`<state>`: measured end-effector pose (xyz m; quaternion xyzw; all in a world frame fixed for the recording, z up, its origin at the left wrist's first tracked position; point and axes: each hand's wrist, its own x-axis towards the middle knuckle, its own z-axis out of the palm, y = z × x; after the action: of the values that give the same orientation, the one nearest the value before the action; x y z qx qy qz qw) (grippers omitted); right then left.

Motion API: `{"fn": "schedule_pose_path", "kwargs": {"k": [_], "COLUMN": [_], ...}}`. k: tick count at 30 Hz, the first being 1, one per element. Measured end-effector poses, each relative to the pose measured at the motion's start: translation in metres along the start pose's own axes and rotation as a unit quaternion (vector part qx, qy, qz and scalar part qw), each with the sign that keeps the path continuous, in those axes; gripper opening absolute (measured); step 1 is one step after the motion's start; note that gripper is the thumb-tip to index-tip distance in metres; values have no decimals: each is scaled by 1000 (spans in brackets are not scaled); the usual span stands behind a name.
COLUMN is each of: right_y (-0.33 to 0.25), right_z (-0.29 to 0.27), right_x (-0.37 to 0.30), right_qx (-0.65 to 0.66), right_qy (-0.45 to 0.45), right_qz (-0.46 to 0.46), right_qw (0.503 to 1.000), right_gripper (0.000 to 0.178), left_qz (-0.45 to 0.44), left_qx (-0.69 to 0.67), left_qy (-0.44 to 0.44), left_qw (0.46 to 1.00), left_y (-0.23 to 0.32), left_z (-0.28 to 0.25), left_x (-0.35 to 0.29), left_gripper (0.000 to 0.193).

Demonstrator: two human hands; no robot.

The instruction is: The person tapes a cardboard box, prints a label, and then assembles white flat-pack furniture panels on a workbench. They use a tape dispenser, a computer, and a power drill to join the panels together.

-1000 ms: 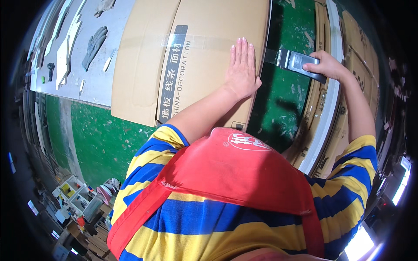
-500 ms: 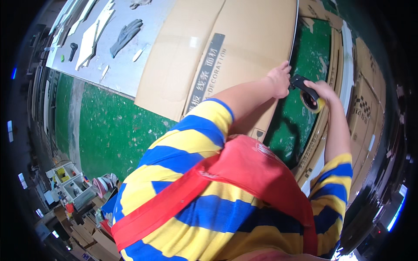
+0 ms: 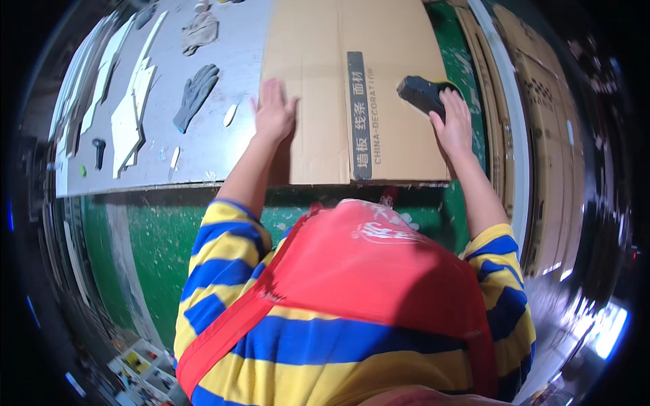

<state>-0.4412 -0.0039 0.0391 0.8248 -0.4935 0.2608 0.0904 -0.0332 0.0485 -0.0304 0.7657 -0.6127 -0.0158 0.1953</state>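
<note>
A long brown cardboard box [image 3: 318, 122] with a dark printed stripe lies lengthwise on the table. My left hand [image 3: 274, 115] is at its left edge, fingers spread and holding nothing. At the right side of the box, my right hand [image 3: 456, 120] has its fingers on a black tape dispenser [image 3: 421, 93]. A little yellow shows at the dispenser's far side; its tape roll is mostly hidden. Whether the dispenser rests on the box or hangs just above it, I cannot tell.
On the grey table [image 3: 223, 155] left of the box lie a grey glove [image 3: 196, 97], a beige glove [image 3: 200, 32], small white-handled tools [image 3: 230, 115], white strips [image 3: 128, 128] and a black tool [image 3: 99, 152]. Cardboard boxes [image 3: 542, 135] stand at the right. Green floor [image 3: 169, 250] shows below.
My left hand has gone from the box's right edge to its left edge. My right hand has brought the tape dispenser from beside the box to over its right part. The view has turned.
</note>
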Motion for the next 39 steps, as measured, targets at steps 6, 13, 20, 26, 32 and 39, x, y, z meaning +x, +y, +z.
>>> {"fn": "schedule_pose_path", "kwargs": {"k": [6,13,20,26,32,39], "right_y": [46,42,39,6,-62,-91], "right_z": [-26,-48,-16,-56,3,29], "right_x": [-104,-88,-125,-69,-43,-48], "right_qx": [140,303,507,-14,128,39], "right_qy": [-214,-431,-314,-290,-252,-209], "right_qz": [423,465,491,203,-155,-210], "right_qw": [869,711,635,935,947,954], "right_gripper": [55,59,62,61,94,89], "left_qz": [-150,-308,-323,0,328,337], "left_qx": [-75,-336,-589,107,17,81], "left_qy": [-110,-407,-319,-222,-164,-163], "left_qw": [980,792,668,969,930,924], "left_y": [-39,-50,-60,-13,28,50], "left_z": [-67,-113,-63,-123,-58,-47], "left_x": [-144,-112,-152,-123,-74,-76], "left_gripper": [46,52,30,79,118,102]}}
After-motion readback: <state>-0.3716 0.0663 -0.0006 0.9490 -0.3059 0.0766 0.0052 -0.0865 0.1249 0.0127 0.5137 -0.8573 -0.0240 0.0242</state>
